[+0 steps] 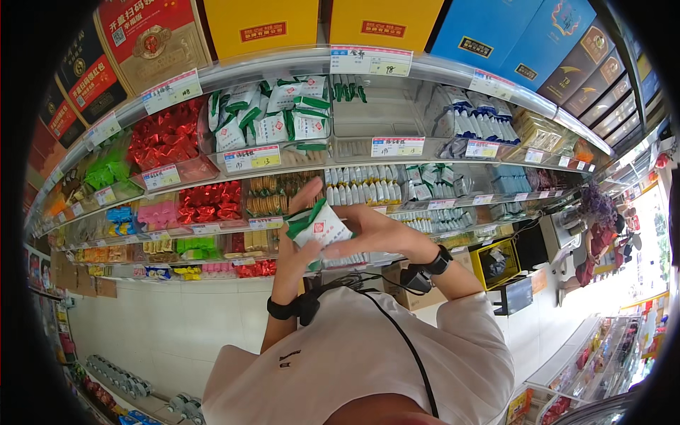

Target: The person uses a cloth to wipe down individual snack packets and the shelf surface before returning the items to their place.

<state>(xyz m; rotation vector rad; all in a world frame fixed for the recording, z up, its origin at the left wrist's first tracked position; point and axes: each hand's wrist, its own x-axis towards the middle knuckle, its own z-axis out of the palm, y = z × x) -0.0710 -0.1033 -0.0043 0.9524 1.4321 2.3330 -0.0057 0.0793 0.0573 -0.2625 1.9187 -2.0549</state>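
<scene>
A white packet with green ends (320,227) and a red printed square is between my two hands, in front of the shelves. My left hand (295,241) holds it from the left, thumb on its near side and a finger raised behind. Around its right side my right hand (372,231) is curled, thumb near the packet's lower edge. Similar packets fill a clear bin (268,114) on the upper shelf. To its right, a clear bin (374,111) has only a few green-ended packets at its back. Each wrist wears a black strap with a device.
Price tags line the shelf edge (297,168). Red foil-wrapped sweets (170,138) lie left; blue-and-white packets (481,119) lie right. Large boxes (260,26) stand above. At right are a yellow crate (495,263), a cardboard box (425,303) and a seated person (597,244).
</scene>
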